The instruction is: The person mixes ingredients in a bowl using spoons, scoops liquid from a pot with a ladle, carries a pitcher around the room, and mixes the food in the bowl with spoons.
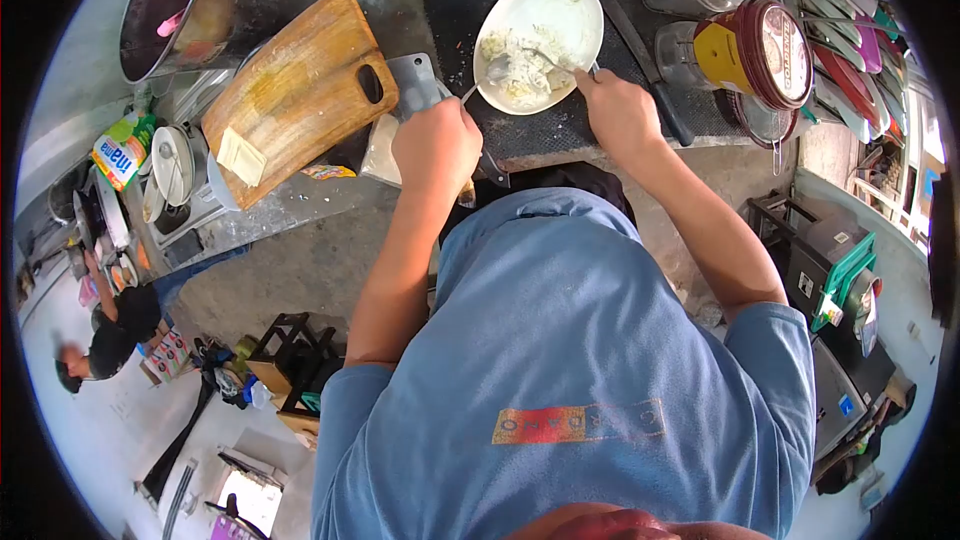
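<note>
A white oval plate (574, 15) lies on the dark counter, with a heap of white rice (530, 73) and some bits mixed in on its near half. My left hand (437, 147) is closed around the handle of a metal spoon (497, 68), whose bowl rests at the left side of the rice. My right hand (621, 112) grips a second piece of metal cutlery (552, 61) from the plate's right edge. Its tip is in the rice, so I cannot tell whether it is a fork or a spoon. A long knife (640, 50) lies just right of the plate.
Left of the plate, a wooden cutting board (300, 90) carries a pale block (241, 158). Behind it stands a large metal pot (165, 10). A brown-lidded jar (770, 55) is at the right, near racked plates (850, 60). Another person (118, 330) is at far left.
</note>
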Demonstrator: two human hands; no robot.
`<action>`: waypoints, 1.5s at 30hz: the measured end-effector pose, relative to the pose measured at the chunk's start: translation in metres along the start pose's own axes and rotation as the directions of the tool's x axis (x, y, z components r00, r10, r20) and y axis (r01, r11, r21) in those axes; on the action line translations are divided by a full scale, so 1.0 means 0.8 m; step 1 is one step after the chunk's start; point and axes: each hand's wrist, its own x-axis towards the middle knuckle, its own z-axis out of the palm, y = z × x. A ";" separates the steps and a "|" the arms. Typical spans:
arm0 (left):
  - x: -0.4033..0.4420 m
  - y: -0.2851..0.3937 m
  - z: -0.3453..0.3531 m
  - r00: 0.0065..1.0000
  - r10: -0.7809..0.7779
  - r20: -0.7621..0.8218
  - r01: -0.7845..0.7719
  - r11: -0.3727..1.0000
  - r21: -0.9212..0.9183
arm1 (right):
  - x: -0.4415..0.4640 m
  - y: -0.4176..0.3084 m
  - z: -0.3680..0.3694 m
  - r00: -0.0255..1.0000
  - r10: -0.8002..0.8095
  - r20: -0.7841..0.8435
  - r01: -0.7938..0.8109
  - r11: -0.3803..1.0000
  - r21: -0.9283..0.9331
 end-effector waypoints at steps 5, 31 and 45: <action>0.009 -0.006 0.006 1.000 -0.011 -0.008 0.011 1.000 -0.008 | -0.014 -0.020 -0.040 0.999 0.019 -0.045 -0.017 0.998 0.057; 0.009 0.011 -0.012 0.996 -0.058 -0.072 0.063 0.996 0.069 | -0.022 -0.035 -0.034 0.997 0.064 0.054 -0.068 0.995 0.067; 0.026 0.023 -0.034 0.971 0.192 -0.145 -0.160 0.964 0.212 | -0.017 0.005 -0.071 0.982 0.099 -0.159 -0.097 0.995 0.019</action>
